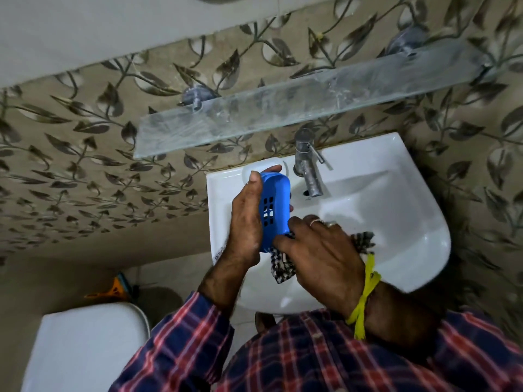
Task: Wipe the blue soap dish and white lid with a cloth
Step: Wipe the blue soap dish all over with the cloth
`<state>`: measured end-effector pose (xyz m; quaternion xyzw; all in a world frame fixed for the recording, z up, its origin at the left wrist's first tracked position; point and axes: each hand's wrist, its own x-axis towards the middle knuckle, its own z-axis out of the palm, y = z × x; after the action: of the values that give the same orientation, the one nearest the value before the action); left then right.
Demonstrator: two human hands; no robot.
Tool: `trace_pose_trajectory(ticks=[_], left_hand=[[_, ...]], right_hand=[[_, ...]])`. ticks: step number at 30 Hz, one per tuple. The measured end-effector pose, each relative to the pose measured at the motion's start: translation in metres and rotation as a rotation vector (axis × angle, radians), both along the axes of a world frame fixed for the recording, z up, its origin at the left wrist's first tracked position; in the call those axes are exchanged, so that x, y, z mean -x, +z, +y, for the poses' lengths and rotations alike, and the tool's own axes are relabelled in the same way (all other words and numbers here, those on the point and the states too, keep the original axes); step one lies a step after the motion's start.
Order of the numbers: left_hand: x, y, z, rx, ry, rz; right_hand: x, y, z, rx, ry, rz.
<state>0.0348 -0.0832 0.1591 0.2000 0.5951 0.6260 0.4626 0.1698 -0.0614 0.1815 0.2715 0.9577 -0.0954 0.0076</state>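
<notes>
My left hand (245,222) grips the blue soap dish (276,206) upright over the left part of the white washbasin, its slotted underside facing me. My right hand (319,256) is closed on a black-and-white checked cloth (281,265) and presses it against the lower end of the dish. More of the cloth (363,241) sticks out behind the right hand. A white oval shape (254,167), possibly the lid, lies on the basin ledge behind the dish, mostly hidden by it.
The white washbasin (396,210) has a steel tap (308,165) at its back. A glass shelf (297,103) hangs on the leaf-patterned wall above. A white toilet cistern (85,346) stands at lower left, with an orange item (113,291) on the floor behind it.
</notes>
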Motion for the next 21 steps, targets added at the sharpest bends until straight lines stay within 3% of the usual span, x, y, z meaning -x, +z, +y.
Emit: trace_pose_trajectory(ticks=[2, 5, 9, 15, 19, 21], left_hand=[[-0.002, 0.001, -0.001, 0.018, -0.006, -0.006], [-0.006, 0.001, 0.001, 0.024, -0.022, 0.029], [0.000, -0.001, -0.003, 0.005, 0.015, 0.011], [0.002, -0.006, -0.007, 0.018, 0.020, -0.057], [0.009, -0.007, -0.004, 0.025, 0.069, -0.066], [0.026, -0.005, -0.004, 0.045, 0.137, -0.114]], right_hand=[[0.002, -0.004, 0.000, -0.145, -0.030, -0.094], [0.005, 0.003, -0.001, -0.145, -0.058, -0.149], [0.006, 0.007, -0.007, 0.070, 0.020, 0.026], [0.006, -0.012, 0.000, -0.110, 0.005, -0.094], [-0.003, -0.013, 0.017, -0.137, -0.043, 0.033], [-0.014, -0.019, 0.032, -0.032, -0.177, 0.100]])
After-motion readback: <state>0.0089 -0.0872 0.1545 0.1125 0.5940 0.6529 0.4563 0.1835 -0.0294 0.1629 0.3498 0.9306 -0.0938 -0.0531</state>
